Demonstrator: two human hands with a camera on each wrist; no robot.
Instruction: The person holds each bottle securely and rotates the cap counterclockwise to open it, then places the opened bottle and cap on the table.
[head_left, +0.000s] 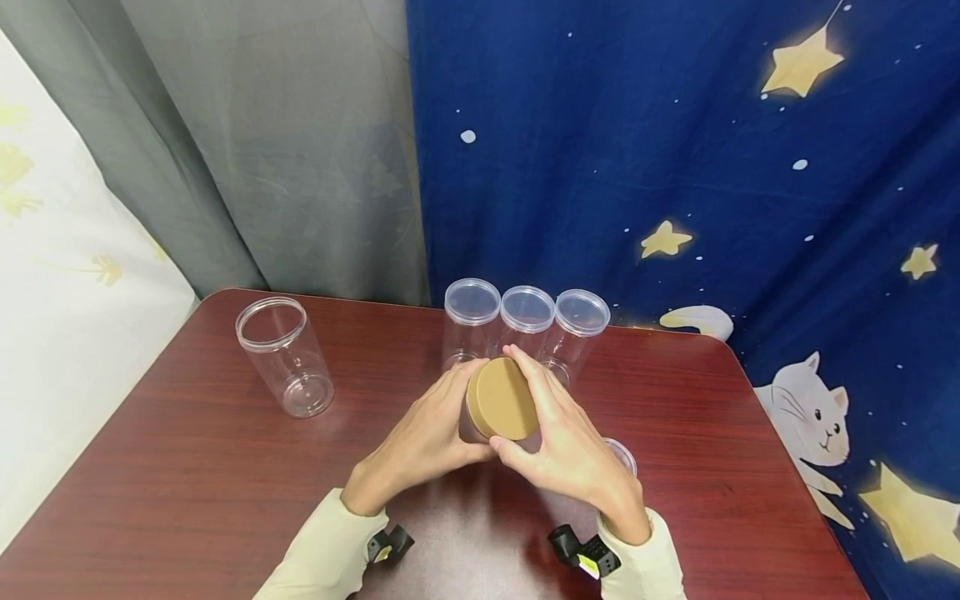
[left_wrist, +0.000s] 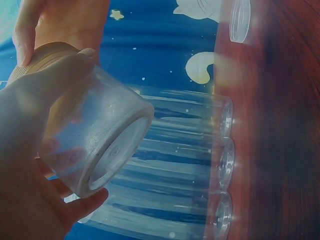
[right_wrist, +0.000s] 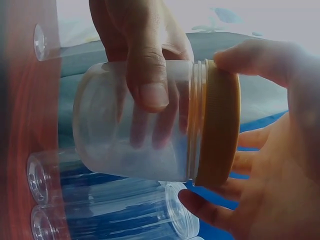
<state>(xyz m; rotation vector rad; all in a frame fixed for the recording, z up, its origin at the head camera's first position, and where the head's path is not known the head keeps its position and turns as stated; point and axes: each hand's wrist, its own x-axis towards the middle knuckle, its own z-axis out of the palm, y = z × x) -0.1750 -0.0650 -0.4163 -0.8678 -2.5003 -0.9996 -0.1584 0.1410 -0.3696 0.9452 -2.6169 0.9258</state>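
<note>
A squat clear plastic jar (right_wrist: pixel 105 135) with a ribbed gold screw lid (head_left: pixel 504 400) is held up above the table, in front of my body. My left hand (head_left: pixel 423 429) grips the jar's body, its thumb along the near side and its fingers round the far side. The right hand (head_left: pixel 562 442) holds the lid by its edge, thumb on one side and fingers on the other. In the right wrist view, the lid sits over the jar's neck, with some ridges of the neck showing beside it. No contents show inside the jar.
Three tall clear jars (head_left: pixel 471 321) stand side by side at the table's back edge, just beyond my hands. Another tall clear jar (head_left: pixel 296 367) stands at the left. A clear round rim (head_left: pixel 621 457) shows partly behind my right hand. Curtains (head_left: pixel 525 167) hang behind the table.
</note>
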